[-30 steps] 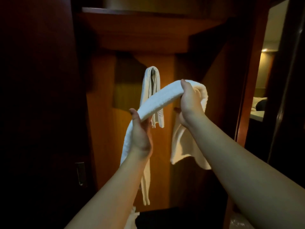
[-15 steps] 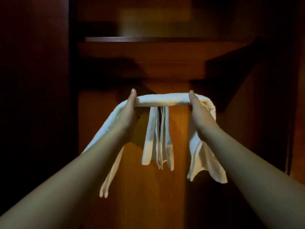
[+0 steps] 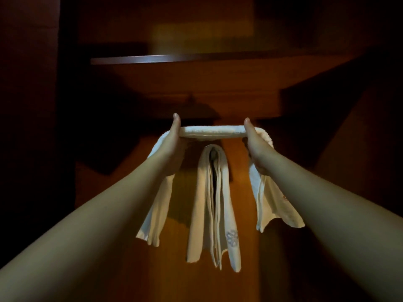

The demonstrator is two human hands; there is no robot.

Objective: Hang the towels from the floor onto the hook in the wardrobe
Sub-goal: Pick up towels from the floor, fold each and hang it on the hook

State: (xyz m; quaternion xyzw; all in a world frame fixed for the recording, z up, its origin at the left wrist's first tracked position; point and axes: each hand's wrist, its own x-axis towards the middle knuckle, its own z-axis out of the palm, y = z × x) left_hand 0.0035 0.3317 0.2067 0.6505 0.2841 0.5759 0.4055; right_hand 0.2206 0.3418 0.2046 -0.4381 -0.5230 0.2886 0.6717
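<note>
Towels are what we have before us in the dim wardrobe: one white towel (image 3: 212,132) is stretched level between our hands, its ends drooping outside each wrist. Our left hand (image 3: 172,147) and right hand (image 3: 256,147) are both closed around it, thumbs up over the roll. Just below and behind it, a second folded towel (image 3: 214,205) hangs against the wardrobe's back panel (image 3: 242,214), under the wooden shelf (image 3: 185,58); its hook is hidden.

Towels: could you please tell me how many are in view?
2: one towel stretched between both hands, one hanging towel against the wardrobe back below it. Any on the floor are out of view.
</note>
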